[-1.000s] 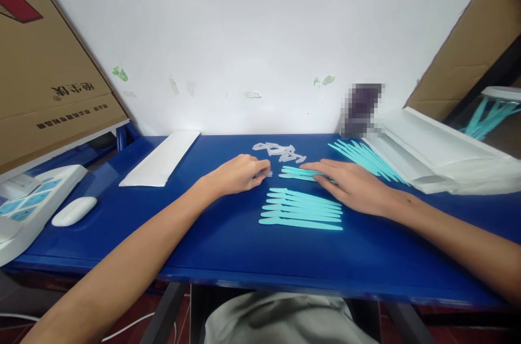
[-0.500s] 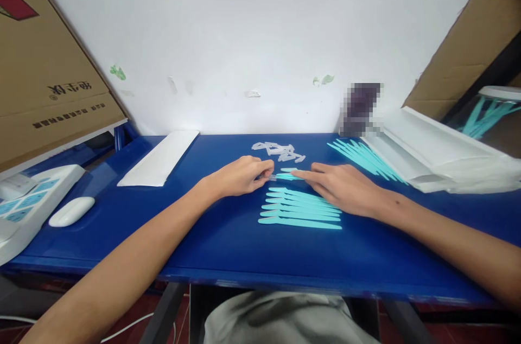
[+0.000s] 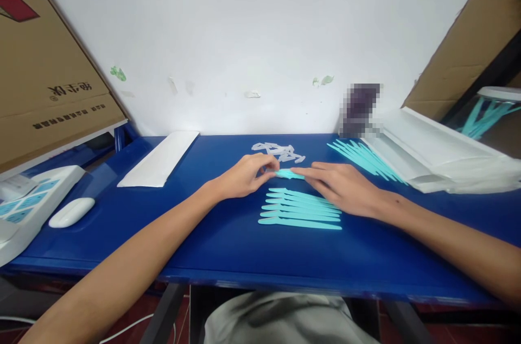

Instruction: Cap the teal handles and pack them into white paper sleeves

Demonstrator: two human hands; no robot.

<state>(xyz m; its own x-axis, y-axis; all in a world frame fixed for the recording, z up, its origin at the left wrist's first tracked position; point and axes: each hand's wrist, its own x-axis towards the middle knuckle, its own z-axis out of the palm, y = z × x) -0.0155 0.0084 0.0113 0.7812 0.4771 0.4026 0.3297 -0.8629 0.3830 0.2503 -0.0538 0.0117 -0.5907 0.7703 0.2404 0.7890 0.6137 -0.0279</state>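
I have the turquoise razors [image 3: 290,173] toward the table's [image 3: 228,241] far edge: left hand [image 3: 247,176] nearly pinched at their tips, hold unclear; right hand [image 3: 345,184], fingers extended over the handles, grip hidden. Likely aligning ends; next calls for steadiness.

Stick row [image 3: 299,209]: on tabletop [image 3: 228,252], before small sleeves [image 3: 280,150]
Stick heap [image 3: 368,160]: right of sleeves, beside tray [image 3: 423,140]
Carton [image 3: 49,56]: at far left
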